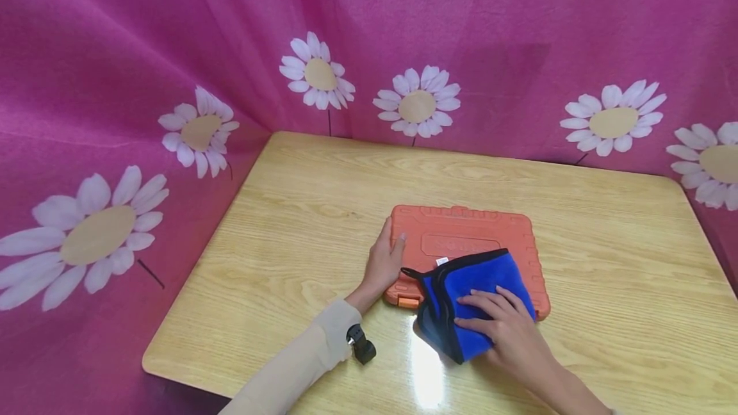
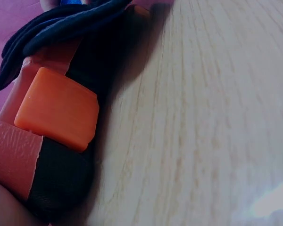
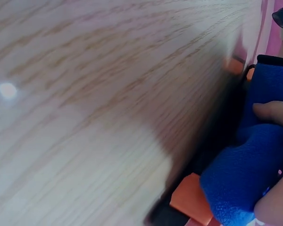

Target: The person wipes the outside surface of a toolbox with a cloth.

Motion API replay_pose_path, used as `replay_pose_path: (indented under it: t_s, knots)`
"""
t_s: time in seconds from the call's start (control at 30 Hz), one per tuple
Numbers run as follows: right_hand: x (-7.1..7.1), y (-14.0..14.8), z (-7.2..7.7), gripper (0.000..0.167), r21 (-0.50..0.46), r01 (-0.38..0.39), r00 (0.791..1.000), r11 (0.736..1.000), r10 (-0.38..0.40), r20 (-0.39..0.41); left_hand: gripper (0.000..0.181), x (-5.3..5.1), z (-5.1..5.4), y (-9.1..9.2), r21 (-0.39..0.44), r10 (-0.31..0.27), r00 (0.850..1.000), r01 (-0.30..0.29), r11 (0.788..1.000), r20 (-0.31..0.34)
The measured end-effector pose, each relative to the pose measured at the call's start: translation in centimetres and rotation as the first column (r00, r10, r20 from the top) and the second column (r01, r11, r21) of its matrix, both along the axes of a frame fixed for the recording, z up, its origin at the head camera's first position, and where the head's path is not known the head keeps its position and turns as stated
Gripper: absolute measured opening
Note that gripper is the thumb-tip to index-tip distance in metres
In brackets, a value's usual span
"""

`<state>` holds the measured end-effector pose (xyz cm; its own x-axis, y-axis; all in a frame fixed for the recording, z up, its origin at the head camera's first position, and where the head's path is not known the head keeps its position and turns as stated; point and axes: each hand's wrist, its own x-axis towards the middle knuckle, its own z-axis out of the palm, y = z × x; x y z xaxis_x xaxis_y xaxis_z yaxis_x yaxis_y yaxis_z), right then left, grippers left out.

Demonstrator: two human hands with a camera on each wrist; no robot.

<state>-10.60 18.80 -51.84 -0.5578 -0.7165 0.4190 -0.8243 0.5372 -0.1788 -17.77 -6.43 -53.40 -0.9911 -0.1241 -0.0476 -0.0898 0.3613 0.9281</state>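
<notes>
An orange hard plastic case lies closed and flat on the table, its lid embossed. At its left edge my left hand grips the case, thumb on the lid and fingers along the side. A blue cloth with black edging and a small white tag drapes over the lid's front right part and past the front edge. On top of it rests my right hand, its fingers stretched out and pressing the cloth. An orange latch shows on the black-and-orange front side in the left wrist view.
The light wooden table has rounded corners. Behind it and to the left hangs a pink curtain printed with white daisies. A black strap sits at the left sleeve's cuff.
</notes>
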Motion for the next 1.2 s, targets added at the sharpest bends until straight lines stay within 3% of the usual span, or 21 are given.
replay_pose_path:
  t_s: [0.73,1.0,1.2]
  knots:
    - [1.1,2.6,1.0,0.043,0.071,0.072,0.997,0.995,-0.074,0.029,0.061,0.0,0.0,0.1,0.006,-0.003,1.0,0.003,1.0,0.03]
    - [1.3,3.7,1.3,0.045,0.052,0.071,0.997,0.996,-0.073,0.038,0.061,0.1,0.0,0.3,0.011,-0.019,0.999,0.019,1.0,0.04]
    - [1.3,5.4,1.4,0.047,0.025,0.142,0.988,0.99,-0.143,0.06,0.062,0.0,-0.1,0.2,0.018,-0.011,0.999,0.01,1.0,0.043]
